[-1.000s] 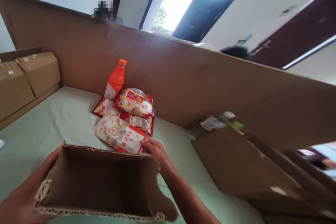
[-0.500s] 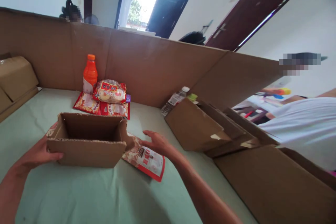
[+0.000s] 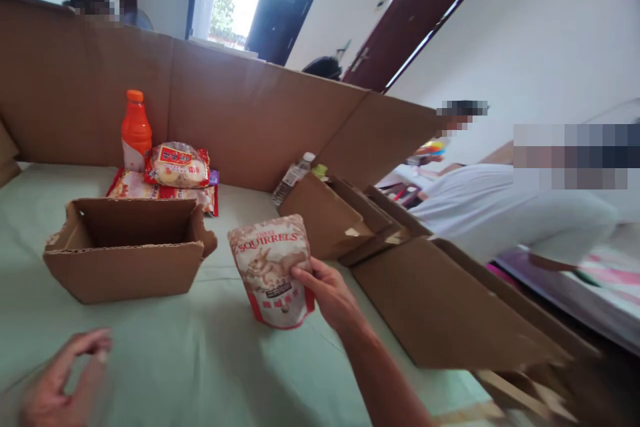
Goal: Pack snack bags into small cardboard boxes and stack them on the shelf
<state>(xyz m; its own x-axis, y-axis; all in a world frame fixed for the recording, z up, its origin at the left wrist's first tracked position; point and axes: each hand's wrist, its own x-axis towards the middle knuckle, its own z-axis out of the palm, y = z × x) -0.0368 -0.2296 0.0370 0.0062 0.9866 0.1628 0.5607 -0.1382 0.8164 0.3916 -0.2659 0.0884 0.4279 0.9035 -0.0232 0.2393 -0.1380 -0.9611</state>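
Note:
My right hand [image 3: 330, 293] grips the right edge of a snack pouch [image 3: 273, 270] marked "Three Squirrels". The pouch is held upright with its front towards me. My left hand [image 3: 70, 373], slightly blurred, is at the lower left with thumb and fingers curved and a gap between them; nothing shows in it. Beyond that hand, a small open-topped cardboard box [image 3: 125, 273] stands on the green cloth, untouched, with its right wall ragged and its inner floor hidden.
Behind the box are an orange bottle [image 3: 136, 130], a bag of rice crackers [image 3: 177, 165] and red packets [image 3: 134, 185] lying flat. A clear bottle [image 3: 294, 179] leans by cardboard pieces [image 3: 460, 300] on the right. A cardboard wall [image 3: 250, 120] closes the back; people are beyond it.
My right hand has taken hold of the pouch and lifted it from the cloth to upright. My left hand has let go of the box and drawn back towards me. The view has turned right.

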